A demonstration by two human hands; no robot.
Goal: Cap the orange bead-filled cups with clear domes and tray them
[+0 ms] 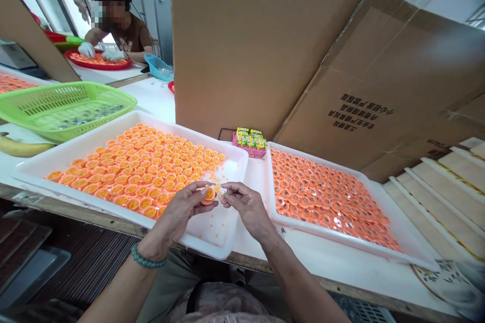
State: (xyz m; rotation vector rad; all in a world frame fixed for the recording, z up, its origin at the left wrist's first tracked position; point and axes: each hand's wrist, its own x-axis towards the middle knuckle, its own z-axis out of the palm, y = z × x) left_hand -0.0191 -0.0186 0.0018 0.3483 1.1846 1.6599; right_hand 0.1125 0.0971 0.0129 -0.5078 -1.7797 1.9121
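My left hand (185, 207) is closed round a small orange cup (208, 195), held above the near right corner of a white tray (215, 237). That tray holds several rows of open orange cups (144, 171). My right hand (246, 204) pinches something tiny at its fingertips, right beside the cup; I cannot make out what it is. A second white tray (341, 242) to the right is packed with orange cups under shiny seals (326, 197).
A green basket (64, 106) and a banana (20, 147) lie at the left. A small pink basket of yellow packets (250, 141) stands between the trays. Cardboard sheets (265, 45) wall off the back. Another person (117, 25) works at a red tray far left. White trays stack at the right (447, 197).
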